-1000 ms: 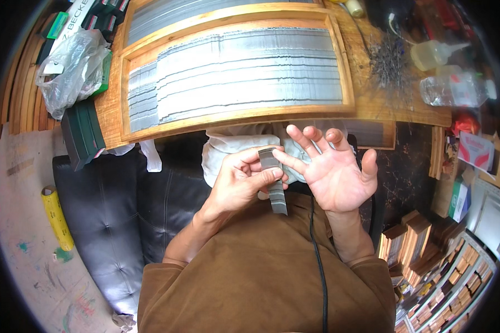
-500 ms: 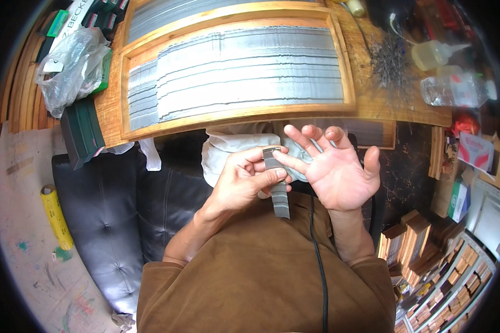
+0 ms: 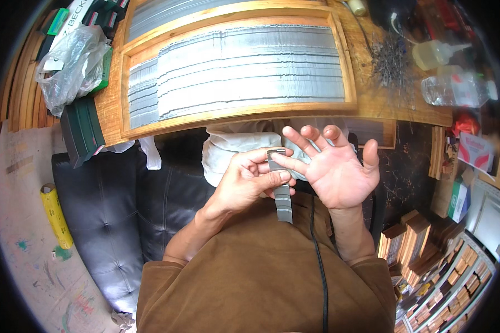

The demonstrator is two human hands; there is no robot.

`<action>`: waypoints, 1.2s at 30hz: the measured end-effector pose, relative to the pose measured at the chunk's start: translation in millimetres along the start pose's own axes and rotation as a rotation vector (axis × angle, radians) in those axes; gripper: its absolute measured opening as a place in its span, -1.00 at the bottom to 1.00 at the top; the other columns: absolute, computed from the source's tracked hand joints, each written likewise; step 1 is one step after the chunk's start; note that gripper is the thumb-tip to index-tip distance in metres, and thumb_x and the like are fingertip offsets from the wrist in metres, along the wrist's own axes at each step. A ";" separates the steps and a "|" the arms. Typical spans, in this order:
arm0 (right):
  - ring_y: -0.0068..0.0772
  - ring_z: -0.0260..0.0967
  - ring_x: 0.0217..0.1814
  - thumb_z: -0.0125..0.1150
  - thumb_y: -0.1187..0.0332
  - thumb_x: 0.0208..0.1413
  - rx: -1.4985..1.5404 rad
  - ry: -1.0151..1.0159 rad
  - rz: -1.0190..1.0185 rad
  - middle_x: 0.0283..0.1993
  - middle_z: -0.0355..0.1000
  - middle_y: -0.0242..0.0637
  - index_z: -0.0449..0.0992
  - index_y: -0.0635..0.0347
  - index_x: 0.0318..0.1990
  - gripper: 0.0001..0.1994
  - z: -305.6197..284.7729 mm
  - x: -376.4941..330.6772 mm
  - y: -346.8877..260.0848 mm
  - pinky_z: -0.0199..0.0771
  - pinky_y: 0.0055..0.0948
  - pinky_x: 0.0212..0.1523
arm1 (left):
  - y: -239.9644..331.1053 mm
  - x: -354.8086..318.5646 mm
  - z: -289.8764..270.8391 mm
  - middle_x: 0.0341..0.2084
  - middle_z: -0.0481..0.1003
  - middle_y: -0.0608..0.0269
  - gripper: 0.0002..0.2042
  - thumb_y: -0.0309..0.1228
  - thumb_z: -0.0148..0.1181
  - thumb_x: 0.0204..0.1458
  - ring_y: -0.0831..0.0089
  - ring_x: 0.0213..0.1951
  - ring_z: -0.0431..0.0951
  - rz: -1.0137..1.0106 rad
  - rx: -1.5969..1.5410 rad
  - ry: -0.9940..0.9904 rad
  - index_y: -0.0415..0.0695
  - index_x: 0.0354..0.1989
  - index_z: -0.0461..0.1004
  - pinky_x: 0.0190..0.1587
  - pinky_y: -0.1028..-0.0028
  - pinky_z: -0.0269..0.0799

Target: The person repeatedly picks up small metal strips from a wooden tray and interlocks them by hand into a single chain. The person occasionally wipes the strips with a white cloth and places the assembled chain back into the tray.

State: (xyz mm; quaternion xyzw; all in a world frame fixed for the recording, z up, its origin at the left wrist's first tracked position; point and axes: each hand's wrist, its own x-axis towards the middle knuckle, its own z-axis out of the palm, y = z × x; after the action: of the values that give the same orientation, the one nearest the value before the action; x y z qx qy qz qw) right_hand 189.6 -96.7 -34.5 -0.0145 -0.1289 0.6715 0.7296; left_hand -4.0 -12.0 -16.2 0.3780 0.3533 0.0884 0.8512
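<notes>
My left hand [image 3: 239,180] holds a narrow stack of thin grey metal pieces [image 3: 283,206] between thumb and fingers, above my lap. Light and dark bands cross the stack, and its lower end hangs below the thumb. Palm up and fingers spread, my right hand [image 3: 341,180] is open; its little finger reaches left to the top end of the stack and appears to touch it. Just beyond both hands, a wooden tray [image 3: 236,121] on the table is packed with rows of similar grey metal pieces [image 3: 244,66]. What kind of pieces they are cannot be made out.
Another wooden-framed tray [image 3: 189,12] lies behind. Clear bottles [image 3: 455,90] and a heap of dark thin metal bits [image 3: 393,64] sit at the table's right. A plastic bag [image 3: 75,66] and dark green boxes [image 3: 82,130] stand left. A black cord [image 3: 318,250] runs down my brown shirt.
The stack in my left hand has shifted slightly down and right, its lower end hanging a little lower. My right hand has barely moved and stays spread.
</notes>
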 end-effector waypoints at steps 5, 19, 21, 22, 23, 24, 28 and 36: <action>0.28 -0.19 0.66 -0.04 -0.27 0.37 -0.032 -0.003 -0.003 0.46 0.25 0.08 0.38 0.23 0.29 -0.29 0.8 -0.4 -1.1 -0.34 0.59 0.52 | -1.6 0.5 0.5 -0.25 0.71 0.13 -0.60 -0.51 0.29 0.25 0.39 -0.27 0.76 -0.002 -0.001 -0.002 -0.23 0.26 0.46 -0.43 0.65 0.50; 0.21 -0.20 0.68 -0.01 -0.28 0.34 -0.055 0.044 -0.028 0.42 0.32 -0.04 0.48 0.13 0.21 -0.35 -4.1 -2.7 0.0 -0.57 0.63 0.52 | -4.1 2.3 -0.4 -0.28 0.71 0.17 -0.60 -0.50 0.29 0.25 0.42 -0.29 0.75 0.006 0.014 0.047 -0.23 0.26 0.46 -0.44 0.63 0.52; 0.21 -0.19 0.68 -0.01 -0.28 0.34 -0.065 0.038 -0.034 0.41 0.32 -0.05 0.48 0.12 0.21 -0.35 -2.6 -3.6 -1.8 -0.59 0.63 0.51 | -3.7 0.3 -2.5 -0.27 0.71 0.16 -0.59 -0.50 0.30 0.25 0.40 -0.29 0.75 0.024 -0.015 0.073 -0.23 0.26 0.45 -0.43 0.61 0.56; 0.21 -0.19 0.68 -0.01 -0.27 0.34 -0.058 0.046 -0.021 0.41 0.32 -0.05 0.48 0.12 0.20 -0.36 -0.9 -4.8 -1.6 -0.59 0.64 0.51 | -3.6 0.1 -3.9 -0.26 0.70 0.15 -0.59 -0.51 0.30 0.24 0.39 -0.28 0.75 0.032 -0.029 0.083 -0.22 0.26 0.45 -0.42 0.59 0.59; 0.20 -0.19 0.67 -0.01 -0.27 0.34 -0.054 0.053 -0.007 0.41 0.32 -0.06 0.49 0.12 0.20 -0.36 0.5 -5.9 -1.9 -0.59 0.65 0.51 | -4.1 0.7 -4.5 -0.26 0.70 0.15 -0.58 -0.51 0.30 0.24 0.38 -0.28 0.75 0.043 -0.044 0.089 -0.22 0.27 0.45 -0.42 0.58 0.61; 0.20 -0.18 0.67 -0.01 -0.26 0.34 -0.048 0.061 -0.009 0.41 0.32 -0.06 0.49 0.11 0.20 -0.37 -0.3 -6.8 -0.2 -0.59 0.67 0.50 | -6.5 0.6 -4.6 -0.25 0.70 0.13 -0.57 -0.51 0.31 0.23 0.35 -0.28 0.75 0.064 -0.069 0.085 -0.22 0.28 0.44 -0.40 0.53 0.65; 0.19 -0.17 0.67 -0.01 -0.26 0.34 -0.053 0.061 -0.029 0.40 0.32 -0.05 0.50 0.12 0.19 -0.37 0.9 -5.6 -0.9 -0.59 0.68 0.50 | -3.1 -1.4 -1.9 -0.28 0.69 0.17 -0.58 -0.48 0.32 0.25 0.42 -0.29 0.74 0.057 -0.082 0.095 -0.23 0.27 0.43 -0.47 0.63 0.45; 0.17 -0.15 0.66 -0.03 -0.27 0.34 -0.026 0.077 -0.035 0.37 0.36 -0.06 0.53 0.13 0.16 -0.37 4.1 -4.4 0.6 -0.58 0.68 0.50 | -3.6 -1.4 -1.3 -0.29 0.69 0.18 -0.58 -0.48 0.32 0.25 0.44 -0.30 0.73 0.088 -0.042 0.105 -0.23 0.26 0.44 -0.46 0.63 0.46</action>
State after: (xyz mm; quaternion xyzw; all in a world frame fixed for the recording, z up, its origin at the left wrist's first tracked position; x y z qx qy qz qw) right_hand 187.8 -101.6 -31.5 -0.0475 -0.1094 0.6558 0.7455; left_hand -6.3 -14.4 -18.5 0.3701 0.3784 0.1527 0.8346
